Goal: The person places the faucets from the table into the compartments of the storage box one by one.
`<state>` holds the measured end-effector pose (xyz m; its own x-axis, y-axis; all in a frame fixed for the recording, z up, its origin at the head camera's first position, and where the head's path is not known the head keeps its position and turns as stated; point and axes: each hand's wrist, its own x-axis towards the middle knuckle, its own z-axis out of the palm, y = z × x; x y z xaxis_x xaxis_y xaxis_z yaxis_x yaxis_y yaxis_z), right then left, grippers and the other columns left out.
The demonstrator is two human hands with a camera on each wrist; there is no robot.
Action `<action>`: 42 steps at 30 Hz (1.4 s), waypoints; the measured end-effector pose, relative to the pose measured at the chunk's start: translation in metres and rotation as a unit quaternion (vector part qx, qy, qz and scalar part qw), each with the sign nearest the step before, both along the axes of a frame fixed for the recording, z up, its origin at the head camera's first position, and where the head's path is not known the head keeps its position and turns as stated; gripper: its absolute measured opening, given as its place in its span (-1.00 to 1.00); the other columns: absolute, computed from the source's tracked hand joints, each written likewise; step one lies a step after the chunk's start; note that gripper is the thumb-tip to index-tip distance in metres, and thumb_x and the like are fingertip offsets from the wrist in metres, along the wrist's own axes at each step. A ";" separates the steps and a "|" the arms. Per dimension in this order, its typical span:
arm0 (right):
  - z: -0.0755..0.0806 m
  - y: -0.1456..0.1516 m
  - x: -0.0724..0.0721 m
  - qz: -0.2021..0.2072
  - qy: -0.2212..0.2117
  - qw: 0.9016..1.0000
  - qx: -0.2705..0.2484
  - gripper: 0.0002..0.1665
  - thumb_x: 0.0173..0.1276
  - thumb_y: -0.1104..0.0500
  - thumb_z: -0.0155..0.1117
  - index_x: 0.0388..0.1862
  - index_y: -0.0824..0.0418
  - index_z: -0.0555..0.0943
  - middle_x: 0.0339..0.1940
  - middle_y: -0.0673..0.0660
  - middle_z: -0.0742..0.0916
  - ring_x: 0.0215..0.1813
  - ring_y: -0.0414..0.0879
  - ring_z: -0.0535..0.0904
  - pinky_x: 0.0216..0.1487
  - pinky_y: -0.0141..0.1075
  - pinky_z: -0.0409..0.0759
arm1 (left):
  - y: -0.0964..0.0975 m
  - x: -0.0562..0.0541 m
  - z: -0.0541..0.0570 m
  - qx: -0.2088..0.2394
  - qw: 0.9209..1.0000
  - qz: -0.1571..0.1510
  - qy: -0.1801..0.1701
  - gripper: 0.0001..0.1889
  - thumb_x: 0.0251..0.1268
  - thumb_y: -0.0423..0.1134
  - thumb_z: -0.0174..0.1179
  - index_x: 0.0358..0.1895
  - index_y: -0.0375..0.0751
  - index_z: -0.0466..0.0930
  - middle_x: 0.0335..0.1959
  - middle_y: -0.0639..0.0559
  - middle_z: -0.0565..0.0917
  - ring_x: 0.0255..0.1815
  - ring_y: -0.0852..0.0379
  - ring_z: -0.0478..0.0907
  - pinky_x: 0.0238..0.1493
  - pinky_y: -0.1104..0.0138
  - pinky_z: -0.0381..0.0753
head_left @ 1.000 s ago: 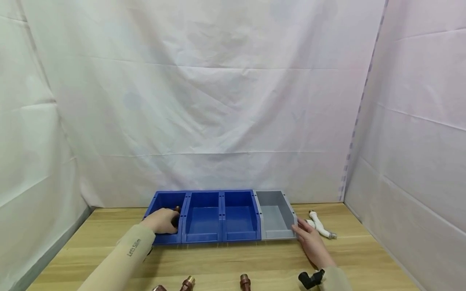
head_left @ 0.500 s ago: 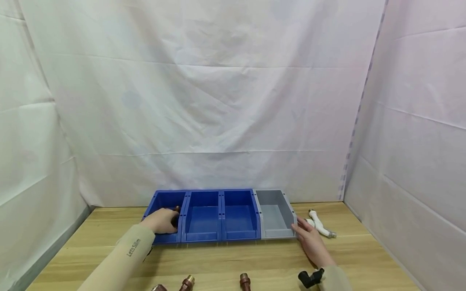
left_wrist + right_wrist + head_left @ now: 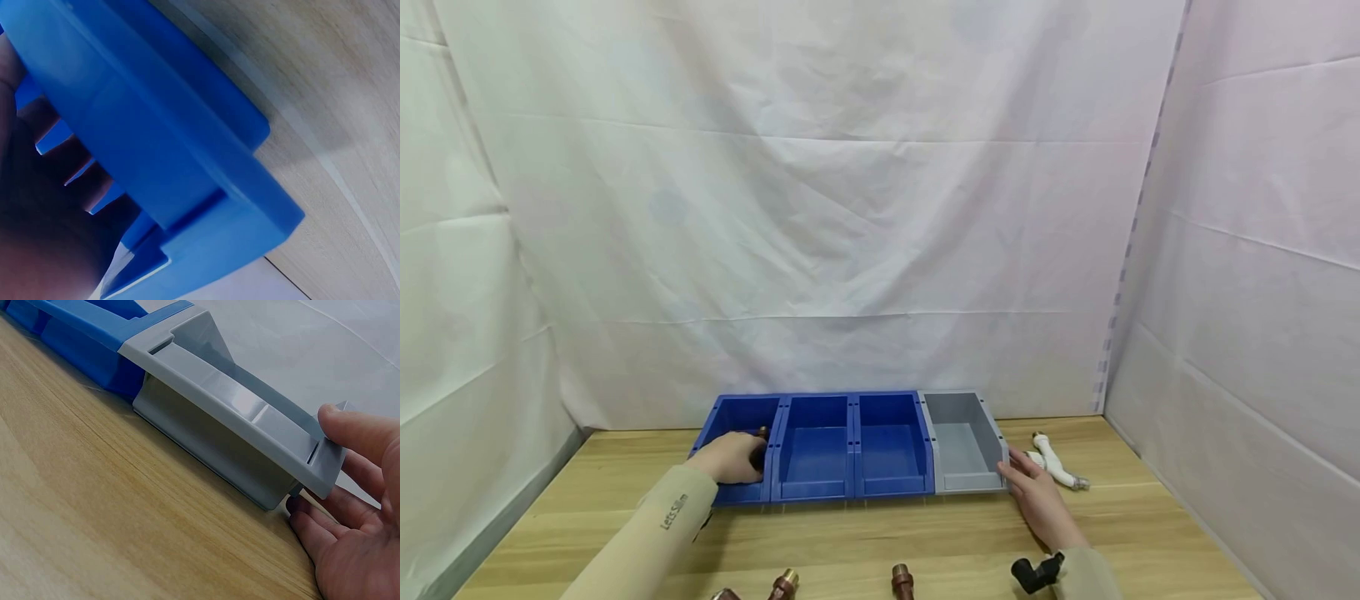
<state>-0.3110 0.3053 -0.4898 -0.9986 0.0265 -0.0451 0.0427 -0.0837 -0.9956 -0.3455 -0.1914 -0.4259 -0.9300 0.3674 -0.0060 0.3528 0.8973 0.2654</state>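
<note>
My left hand [image 3: 730, 457] reaches into the leftmost blue bin [image 3: 730, 408]. A dark piece with a copper-coloured tip [image 3: 763, 432] shows just beyond its fingers; I cannot tell whether the hand grips it. In the left wrist view the fingers [image 3: 65, 156] are spread and pass behind the bin's blue front wall [image 3: 137, 131], which hides their tips. My right hand [image 3: 1039, 502] holds the front right corner of the grey bin [image 3: 976, 482]. In the right wrist view its thumb [image 3: 350, 425] lies on the rim, with the other fingers below and outside it.
Two more blue bins [image 3: 815, 490] [image 3: 895, 485] join the row between the hands. White pipe fittings [image 3: 1054, 461] lie right of the grey bin. A black elbow fitting [image 3: 1036, 575] lies by the right sleeve. Brown fittings with threaded ends [image 3: 785, 583] [image 3: 902, 581] lie at the table's front.
The head view has shifted very slightly. Both hands keep their places at the bins, and no object has visibly moved.
</note>
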 end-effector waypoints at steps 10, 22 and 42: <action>0.000 0.000 0.000 -0.001 0.001 1.000 0.004 -0.20 0.45 0.14 0.16 0.53 0.34 0.07 0.48 0.33 0.24 0.13 -0.37 0.43 0.10 -0.50 0.43 | 0.001 -0.001 -0.001 -0.001 1.000 0.007 -0.002 -0.51 -0.04 -0.25 0.44 0.04 -0.31 0.64 -0.02 -0.17 0.66 0.06 -0.22 0.55 0.07 -0.08 0.49; 0.000 -0.001 0.000 0.004 0.004 1.000 0.001 -0.19 0.46 0.19 0.14 0.53 0.38 0.02 0.51 0.33 0.18 0.01 -0.54 0.44 0.07 -0.54 0.42 | 0.003 0.002 -0.001 -0.003 1.000 0.013 0.000 -0.51 -0.04 -0.25 0.48 0.02 -0.33 0.64 -0.03 -0.21 0.66 0.04 -0.26 0.55 0.06 -0.11 0.48; -0.005 -0.001 -0.002 -0.002 0.004 1.000 0.000 -0.18 0.44 0.19 0.16 0.52 0.42 0.03 0.52 0.37 0.14 0.47 0.10 0.10 0.06 -0.55 0.40 | 0.009 0.001 -0.002 -0.010 1.000 0.022 0.014 -0.61 -0.05 -0.26 0.45 -0.08 -0.29 0.68 -0.09 -0.18 0.68 0.02 -0.26 0.56 0.05 -0.11 0.48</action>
<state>-0.3132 0.3044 -0.4945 -0.9988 0.0314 -0.0365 0.0337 -0.0839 -0.9959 -0.3442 -0.1828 -0.4281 -0.9452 0.3262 0.0136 0.3200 0.9173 0.2370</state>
